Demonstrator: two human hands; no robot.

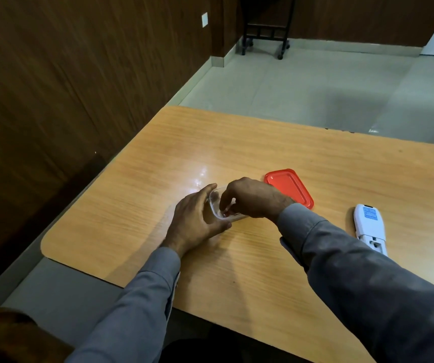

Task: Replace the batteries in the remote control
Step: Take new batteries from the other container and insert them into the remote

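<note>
A small clear plastic container (214,203) stands on the wooden table (237,153). My left hand (197,218) grips its near-left side, thumb and fingers curled round the wall. My right hand (250,197) reaches down into the container, and its fingertips pinch a small object with a red end, probably a battery (226,213). The white remote control (369,226) lies face down to the right, its battery compartment open at the near end. My right sleeve covers the remote's near end.
The container's red lid (289,187) lies flat just behind my right hand. The table's near-left rounded corner is at the lower left. Wooden wall panels stand to the left; a black wheeled frame (265,30) stands on the floor far back.
</note>
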